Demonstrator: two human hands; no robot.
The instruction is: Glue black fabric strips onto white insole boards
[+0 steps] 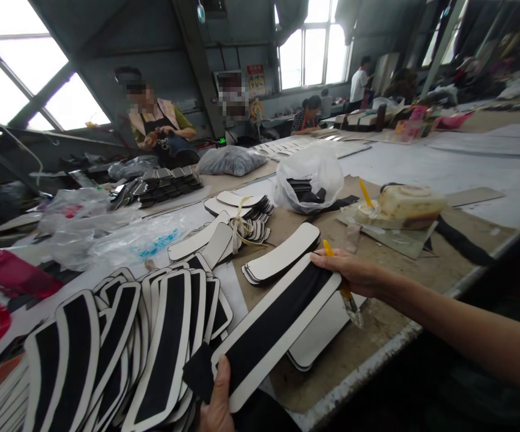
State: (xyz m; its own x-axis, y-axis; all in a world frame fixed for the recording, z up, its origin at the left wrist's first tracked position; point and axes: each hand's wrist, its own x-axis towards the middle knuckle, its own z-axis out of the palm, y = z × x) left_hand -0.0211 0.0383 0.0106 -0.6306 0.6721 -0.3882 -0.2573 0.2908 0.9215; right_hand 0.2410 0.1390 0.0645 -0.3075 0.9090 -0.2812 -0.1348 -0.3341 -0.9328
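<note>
A long white panel (302,341) with a black fabric strip (271,324) along its middle is stretched between my two hands. My left hand (217,399) grips its near end, thumb on top, and a black flap of fabric sticks out beside it. The far end is pinched by my right hand (352,270), which also holds a yellow-handled brush (346,294) with its bristles pointing down. Under the panel lie more white pieces (318,336). A small stack of curved white pieces (282,252) sits just beyond. To the left, many black-and-white panels (165,342) are heaped in overlapping rows.
A glue-stained plastic container (411,204) with another yellow handle (366,193) stands at the right. Behind are a bag of black pieces (309,180) and a tied bundle (242,228). The table edge (368,366) runs along my right. Co-workers, including a person (161,123), are across the table.
</note>
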